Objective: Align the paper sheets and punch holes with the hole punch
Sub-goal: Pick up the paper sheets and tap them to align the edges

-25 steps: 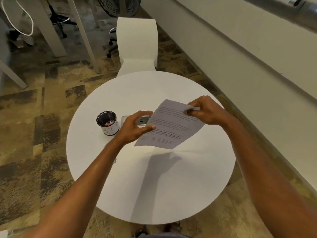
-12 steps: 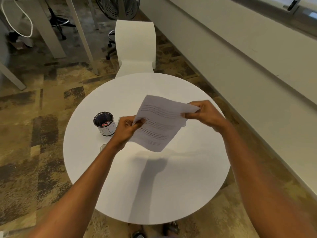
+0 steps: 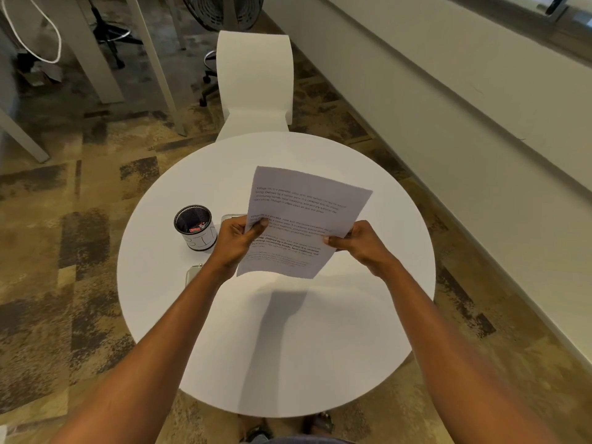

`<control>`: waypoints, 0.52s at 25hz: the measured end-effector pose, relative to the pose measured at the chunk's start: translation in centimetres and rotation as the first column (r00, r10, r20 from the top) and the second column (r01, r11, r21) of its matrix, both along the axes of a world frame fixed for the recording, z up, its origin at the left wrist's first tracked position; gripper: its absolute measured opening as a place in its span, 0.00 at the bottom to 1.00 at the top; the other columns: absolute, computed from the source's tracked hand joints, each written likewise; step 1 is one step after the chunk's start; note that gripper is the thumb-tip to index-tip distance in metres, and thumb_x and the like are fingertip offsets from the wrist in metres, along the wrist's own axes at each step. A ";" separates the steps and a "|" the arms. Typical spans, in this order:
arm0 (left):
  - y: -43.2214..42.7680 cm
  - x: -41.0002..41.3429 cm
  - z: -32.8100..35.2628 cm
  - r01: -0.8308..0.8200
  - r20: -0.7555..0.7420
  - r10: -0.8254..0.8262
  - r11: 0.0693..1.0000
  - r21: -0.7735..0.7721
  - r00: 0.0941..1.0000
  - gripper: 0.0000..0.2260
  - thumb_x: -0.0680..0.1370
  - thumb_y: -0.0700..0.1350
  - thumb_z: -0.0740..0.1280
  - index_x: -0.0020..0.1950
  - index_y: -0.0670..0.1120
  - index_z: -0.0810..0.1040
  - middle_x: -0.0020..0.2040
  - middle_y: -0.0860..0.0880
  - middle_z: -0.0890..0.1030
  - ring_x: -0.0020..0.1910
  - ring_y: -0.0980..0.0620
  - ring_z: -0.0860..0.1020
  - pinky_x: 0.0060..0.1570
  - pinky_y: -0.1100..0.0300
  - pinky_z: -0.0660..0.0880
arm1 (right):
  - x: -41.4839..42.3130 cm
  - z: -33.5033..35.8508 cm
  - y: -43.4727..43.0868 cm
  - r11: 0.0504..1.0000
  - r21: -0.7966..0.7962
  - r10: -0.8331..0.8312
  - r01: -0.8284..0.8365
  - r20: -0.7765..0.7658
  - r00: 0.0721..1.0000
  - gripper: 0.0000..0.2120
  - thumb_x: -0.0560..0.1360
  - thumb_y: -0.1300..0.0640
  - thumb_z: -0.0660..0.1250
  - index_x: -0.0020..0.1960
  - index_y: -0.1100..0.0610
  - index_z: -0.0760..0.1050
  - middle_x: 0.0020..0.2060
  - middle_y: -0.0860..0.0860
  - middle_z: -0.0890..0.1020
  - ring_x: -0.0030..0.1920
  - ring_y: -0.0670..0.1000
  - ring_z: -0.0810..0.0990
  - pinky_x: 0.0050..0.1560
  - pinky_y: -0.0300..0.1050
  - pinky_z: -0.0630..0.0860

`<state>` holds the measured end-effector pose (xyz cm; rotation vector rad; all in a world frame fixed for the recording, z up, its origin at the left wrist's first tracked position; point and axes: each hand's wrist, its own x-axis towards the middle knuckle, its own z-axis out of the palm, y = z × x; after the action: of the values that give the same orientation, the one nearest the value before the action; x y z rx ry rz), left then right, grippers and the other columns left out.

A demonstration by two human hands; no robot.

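Both hands, left hand (image 3: 237,241) and right hand (image 3: 358,243), clamp fingers on the paper sheets (image 3: 301,219) above the worktop (image 3: 288,347); aligning underway, next probably squaring their edges.

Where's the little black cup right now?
The black cup stands on the left side of the round white table, just left of the left hand gripping the paper.

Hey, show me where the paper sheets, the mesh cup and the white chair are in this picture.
paper sheets (image 3: 304,216): head view, middle of the printed page.
mesh cup (image 3: 196,228): head view, on its white outer wall.
white chair (image 3: 254,75): head view, middle of the backrest.
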<state>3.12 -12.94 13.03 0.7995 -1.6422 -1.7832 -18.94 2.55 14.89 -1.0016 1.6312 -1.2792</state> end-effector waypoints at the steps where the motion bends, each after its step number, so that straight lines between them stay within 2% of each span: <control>1: -0.2 0.1 -0.1 0.006 0.009 -0.006 1.000 -0.004 1.000 0.08 0.76 0.47 0.69 0.52 0.50 0.85 0.51 0.49 0.86 0.50 0.45 0.84 0.51 0.48 0.81 | -0.2 -0.1 -0.1 1.000 0.004 -0.005 0.005 -0.026 1.000 0.15 0.72 0.62 0.74 0.50 0.43 0.83 0.50 0.43 0.86 0.50 0.50 0.85 0.48 0.46 0.83; 3: -0.7 0.4 -0.4 0.027 0.033 -0.025 0.998 -0.059 0.999 0.09 0.75 0.47 0.71 0.54 0.50 0.84 0.52 0.50 0.86 0.51 0.48 0.84 0.49 0.56 0.81 | -0.7 -0.1 -0.3 0.999 0.008 -0.046 0.047 -0.078 0.996 0.12 0.73 0.62 0.72 0.50 0.47 0.84 0.48 0.43 0.87 0.49 0.49 0.85 0.45 0.41 0.82; 6: -1.4 0.8 -0.6 0.030 0.057 -0.021 0.989 -0.148 0.998 0.08 0.75 0.42 0.71 0.50 0.55 0.85 0.49 0.55 0.86 0.49 0.55 0.84 0.46 0.66 0.78 | -1.5 0.1 -0.6 0.996 0.012 -0.090 0.093 -0.162 0.983 0.09 0.74 0.61 0.72 0.52 0.51 0.84 0.51 0.47 0.86 0.49 0.49 0.85 0.48 0.41 0.82; 11: -1.5 0.6 -0.8 0.011 0.059 0.001 0.981 -0.196 0.998 0.12 0.74 0.39 0.71 0.49 0.57 0.85 0.49 0.58 0.86 0.49 0.56 0.84 0.47 0.67 0.78 | -2.1 0.5 -1.0 0.995 0.028 -0.088 0.097 -0.223 0.971 0.10 0.73 0.61 0.72 0.49 0.47 0.83 0.47 0.42 0.85 0.44 0.41 0.84 0.43 0.34 0.80; 13: -1.7 0.4 -1.1 0.005 0.057 0.006 0.983 -0.186 0.998 0.11 0.74 0.40 0.72 0.49 0.56 0.85 0.49 0.57 0.86 0.49 0.56 0.84 0.48 0.65 0.78 | -2.4 0.2 -1.0 0.995 0.019 -0.096 0.103 -0.220 0.971 0.10 0.73 0.61 0.72 0.50 0.48 0.83 0.48 0.44 0.85 0.45 0.41 0.85 0.44 0.35 0.80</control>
<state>3.56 -14.66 11.95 0.7714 -1.8144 -1.5913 -21.36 1.51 15.11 -1.0846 1.8838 -1.2402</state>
